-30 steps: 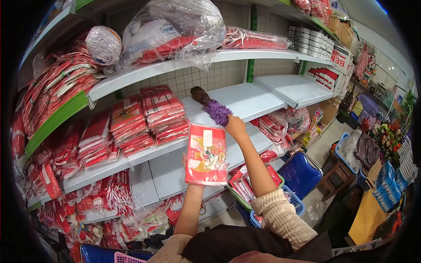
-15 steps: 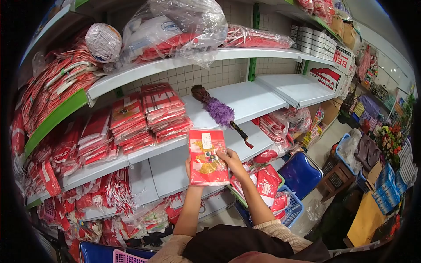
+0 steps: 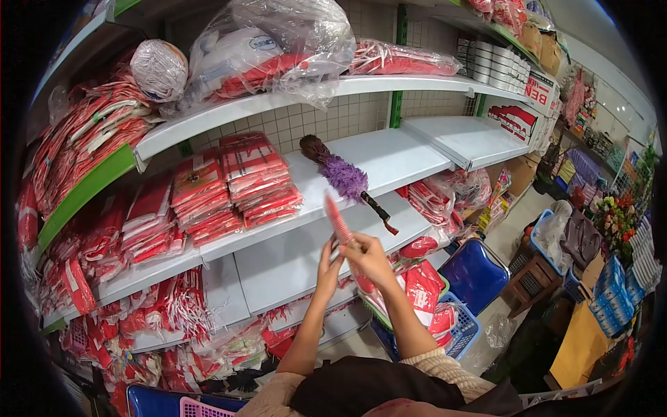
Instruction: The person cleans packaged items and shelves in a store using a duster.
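A red plastic-wrapped packet [image 3: 338,221] is turned almost edge-on in front of the shelves, so its printed face is barely visible. My right hand [image 3: 372,261] grips it from the right, with the fingers closed on it. My left hand [image 3: 329,267] holds its left side lower down, and part of its fingers is hidden behind the packet. Just beyond the packet, a purple feather duster [image 3: 344,178] with a dark handle lies on the middle shelf [image 3: 397,164]. To the left of it stand stacks of similar red packets [image 3: 258,179].
Above is a shelf with a clear plastic bag [image 3: 278,55], a ball of white string [image 3: 159,70] and bundled red goods. Below right, a blue basket [image 3: 467,333] of red packets stands by a blue chair [image 3: 475,276]. More red goods hang at lower left.
The packet has turned from face-on to edge-on between my hands. My left hand has shifted right, closer to my right hand. The view has moved slightly.
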A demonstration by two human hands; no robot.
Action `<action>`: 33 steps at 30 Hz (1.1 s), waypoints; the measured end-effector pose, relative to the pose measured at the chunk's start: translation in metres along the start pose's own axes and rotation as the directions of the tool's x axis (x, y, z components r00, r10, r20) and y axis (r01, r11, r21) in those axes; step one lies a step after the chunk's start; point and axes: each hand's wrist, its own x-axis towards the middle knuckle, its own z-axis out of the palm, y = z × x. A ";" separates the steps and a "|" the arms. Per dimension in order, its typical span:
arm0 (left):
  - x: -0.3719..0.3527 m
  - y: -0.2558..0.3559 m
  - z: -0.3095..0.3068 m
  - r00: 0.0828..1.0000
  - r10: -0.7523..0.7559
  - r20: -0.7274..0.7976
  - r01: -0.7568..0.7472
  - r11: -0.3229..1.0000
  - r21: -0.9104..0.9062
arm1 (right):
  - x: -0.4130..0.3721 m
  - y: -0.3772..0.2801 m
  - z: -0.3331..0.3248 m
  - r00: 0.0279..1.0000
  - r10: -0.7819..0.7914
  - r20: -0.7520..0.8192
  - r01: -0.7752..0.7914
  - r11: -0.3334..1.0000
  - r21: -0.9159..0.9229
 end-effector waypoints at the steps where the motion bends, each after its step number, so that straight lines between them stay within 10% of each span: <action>1: -0.004 0.005 0.005 0.993 -0.099 0.063 0.113 0.949 -0.293 | -0.001 0.004 0.009 1.000 0.000 -0.009 0.000 1.000 0.022; 3: -0.013 0.019 0.015 0.957 -0.283 0.071 0.259 0.711 -0.654 | 0.001 0.010 0.022 0.999 0.053 -0.006 -0.053 0.995 -0.086; 6: 0.002 -0.022 0.001 0.948 0.121 0.294 0.254 0.264 -0.930 | 0.006 0.030 0.026 0.985 0.172 0.017 -0.168 0.977 -0.131; 8: 0.003 -0.007 0.001 0.940 0.205 0.274 0.247 0.147 -0.958 | 0.009 0.022 0.025 0.989 -0.096 -0.109 0.063 0.959 -0.277; 12: -0.006 0.038 0.003 0.965 0.039 0.259 0.253 0.116 -0.960 | 0.040 0.001 -0.015 0.710 -0.687 -0.155 0.191 0.399 -0.897; 17: -0.004 0.033 -0.006 0.961 0.001 0.276 0.273 0.163 -0.948 | 0.089 0.036 -0.077 0.704 -0.673 -0.229 -0.061 0.264 -0.963; 20: -0.003 0.030 -0.010 0.959 -0.011 0.282 0.280 0.173 -0.944 | 0.086 0.065 -0.093 0.956 -0.076 -0.284 -0.152 0.700 -0.698; 22: 0.000 0.026 -0.011 0.958 -0.014 0.287 0.285 0.176 -0.942 | 0.069 0.096 -0.083 0.886 -0.418 -0.200 0.011 0.450 -0.893; 27: 0.004 0.017 -0.018 0.956 -0.035 0.290 0.292 0.179 -0.940 | 0.018 0.152 -0.059 0.959 0.020 -0.283 -0.132 0.915 -0.382; 28: 0.006 0.011 -0.019 0.952 -0.037 0.302 0.304 0.169 -0.937 | 0.014 0.169 -0.056 0.956 -0.088 -0.279 0.001 0.955 -0.297; 33: 0.014 -0.044 -0.034 0.965 -0.149 0.217 0.233 0.103 -0.967 | 0.014 0.162 -0.060 0.868 0.385 -0.315 -0.264 0.893 0.363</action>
